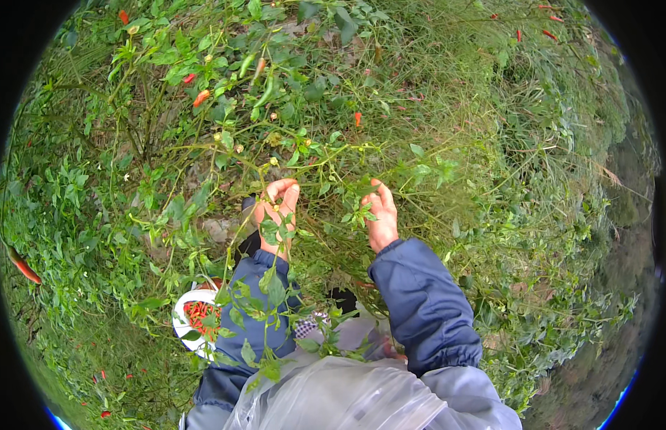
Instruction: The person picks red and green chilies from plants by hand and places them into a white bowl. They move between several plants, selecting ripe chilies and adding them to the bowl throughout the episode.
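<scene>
My left hand (pixel 277 215) is raised among the thin stems of a chili plant (pixel 315 163), its thumb and forefinger brought together in a pinch. Whatever lies between those fingertips is too small to make out. Leaves hang in front of the palm and the wrist. To the right, my right hand (pixel 382 221) is at the same height with its fingers drawn together by a leafy twig; leaves cover part of the fingertips, so what they hold cannot be made out. Beyond my left hand hang green chilies (pixel 265 92) and an orange-red chili (pixel 201 98).
Beside my left forearm is a white container (pixel 181 326) with many red chilies (pixel 201 317) in it. A leafy branch (pixel 274 290) hangs over my left sleeve. Translucent plastic sheeting (pixel 333 394) covers my front. More red chilies, such as one chili (pixel 23 266) at far left, dot the plants.
</scene>
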Demonstrator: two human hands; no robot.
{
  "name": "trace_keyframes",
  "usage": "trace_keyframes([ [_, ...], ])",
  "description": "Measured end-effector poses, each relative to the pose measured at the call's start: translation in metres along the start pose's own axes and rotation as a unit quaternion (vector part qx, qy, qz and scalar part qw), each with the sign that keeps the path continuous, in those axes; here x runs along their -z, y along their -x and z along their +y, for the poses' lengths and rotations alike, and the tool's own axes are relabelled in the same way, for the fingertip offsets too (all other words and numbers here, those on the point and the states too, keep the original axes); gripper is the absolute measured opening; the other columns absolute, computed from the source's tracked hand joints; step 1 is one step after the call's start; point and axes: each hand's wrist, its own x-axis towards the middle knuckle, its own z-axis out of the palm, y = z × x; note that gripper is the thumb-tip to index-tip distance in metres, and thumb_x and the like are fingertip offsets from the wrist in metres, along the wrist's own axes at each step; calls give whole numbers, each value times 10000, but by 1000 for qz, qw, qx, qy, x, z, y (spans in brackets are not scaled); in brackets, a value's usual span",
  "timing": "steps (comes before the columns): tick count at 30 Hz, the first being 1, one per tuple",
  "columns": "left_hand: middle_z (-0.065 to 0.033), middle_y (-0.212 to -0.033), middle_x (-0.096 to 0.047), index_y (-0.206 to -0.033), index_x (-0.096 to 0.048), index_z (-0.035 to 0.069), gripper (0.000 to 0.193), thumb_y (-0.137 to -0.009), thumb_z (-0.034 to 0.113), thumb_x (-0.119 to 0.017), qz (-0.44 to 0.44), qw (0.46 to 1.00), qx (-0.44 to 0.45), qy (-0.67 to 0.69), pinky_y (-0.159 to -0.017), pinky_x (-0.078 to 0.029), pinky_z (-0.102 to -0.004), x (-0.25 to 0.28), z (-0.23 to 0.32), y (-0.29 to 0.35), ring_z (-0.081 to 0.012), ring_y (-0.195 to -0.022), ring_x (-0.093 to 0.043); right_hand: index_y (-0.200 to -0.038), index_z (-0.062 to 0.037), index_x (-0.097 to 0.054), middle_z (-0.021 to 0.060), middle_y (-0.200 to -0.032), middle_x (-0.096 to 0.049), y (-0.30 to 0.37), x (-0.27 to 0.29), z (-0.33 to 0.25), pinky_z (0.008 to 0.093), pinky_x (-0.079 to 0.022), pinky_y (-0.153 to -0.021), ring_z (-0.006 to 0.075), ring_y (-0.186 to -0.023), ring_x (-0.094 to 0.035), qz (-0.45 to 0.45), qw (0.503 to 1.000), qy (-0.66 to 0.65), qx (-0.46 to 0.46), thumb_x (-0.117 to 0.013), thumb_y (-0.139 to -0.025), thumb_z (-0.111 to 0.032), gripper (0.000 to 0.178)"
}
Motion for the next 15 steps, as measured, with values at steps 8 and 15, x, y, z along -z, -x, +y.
trace_keyframes([
  [8,-37,-862,-627,-1005,-598,-2,219,-838,137,-628,-62,992,109,15,-713,-476,-262,-25,6,8,-112,-772,-587,-1011,-68,-526,-3,-743,-494,-15,-5,9,247,-388,-514,86,-602,-453,-34,996,-75,31,-512,-915,-204,167],
  [15,-18,-826,-617,-971,-605,3,148,-842,75,-597,-89,985,142,35,-699,-451,-244,-47,9,10,-89,-734,-546,-1182,-103,-425,-15,-798,-494,-5,-5,-1,236,-372,-473,85,-549,-435,67,996,-43,-46,-549,-891,-237,344],
])
